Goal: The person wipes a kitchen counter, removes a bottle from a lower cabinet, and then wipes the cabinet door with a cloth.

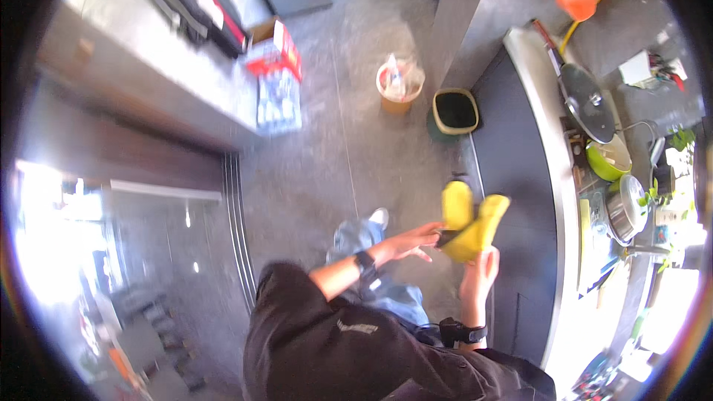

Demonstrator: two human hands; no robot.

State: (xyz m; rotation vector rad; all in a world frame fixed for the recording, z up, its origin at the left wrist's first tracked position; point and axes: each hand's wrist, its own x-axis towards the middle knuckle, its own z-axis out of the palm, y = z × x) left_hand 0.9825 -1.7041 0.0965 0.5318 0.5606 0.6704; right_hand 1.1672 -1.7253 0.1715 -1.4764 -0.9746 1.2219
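A yellow item with dark parts [470,234], blurred and possibly a glove or mitt, is held up in front of me beside the counter front. My right hand [482,270] grips its lower yellow edge from below. On its left side, the fingers of my left hand [409,242] reach its dark edge; blur hides whether they pinch it or only touch it. Two yellow lobes stick up from the item, apart from each other. Both wrists wear black bands.
Along the right runs a counter [560,234] with a lidded pan [587,103], a green pot [607,159] and a steel pot [626,209]. On the floor ahead stand a dark bin [454,111], a lined bucket [398,81], packed bottles [278,101] and a red-and-white box [278,53].
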